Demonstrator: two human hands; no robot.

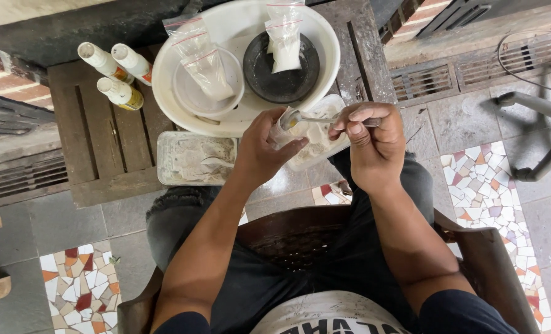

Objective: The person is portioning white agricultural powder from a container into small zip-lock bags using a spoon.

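left hand (pixel 264 148) grasps small clear bag (pixel 283 128) over near edge of wooden bench (pixel 105 148); mouth toward spoon | right hand (pixel 374 145) pinches spoon (pixel 315 119), long axis level, bowl at bag mouth | powder tray (pixel 195 158) just left

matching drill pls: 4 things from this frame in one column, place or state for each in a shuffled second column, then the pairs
1. metal spoon
2. three white bottles
3. dark bowl
4. small clear bag

a. standing on the wooden crate, left of the basin
b. pinched in the left hand
c. inside the big white basin, with a filled bag lying in it
d. held in the right hand, bowl end at the bag's mouth

Pairs: 1-d, 2-a, 3-c, 4-b
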